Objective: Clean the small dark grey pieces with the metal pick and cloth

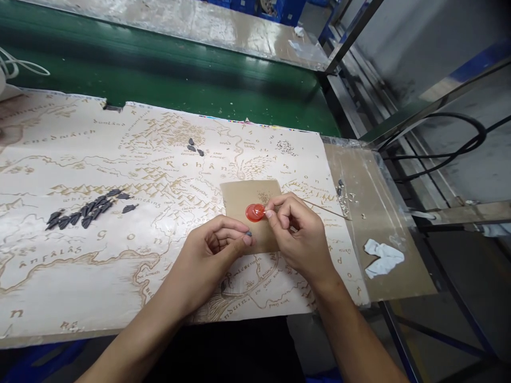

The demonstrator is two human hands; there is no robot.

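My left hand (221, 242) pinches a small dark grey piece (248, 234) between thumb and fingertips, just above a square of brown cardboard (239, 194). Close beside it, my right hand (297, 229) is closed on a thin brown stick (327, 210), whose long end sticks out to the right behind the fingers. The stick's working tip is too small to make out, but the fingertips are at the edge of a glossy red round blob (254, 212) on the cardboard. Several dark grey leaf-shaped pieces (85, 209) lie in a cluster at the left.
A map-printed sheet (80, 282) covers the table. Three more dark pieces (192, 148) lie farther back, near scattered tiny bits (286, 148). A crumpled white cloth (383, 259) rests on the brown board at right. A green conveyor belt (179, 74) runs behind.
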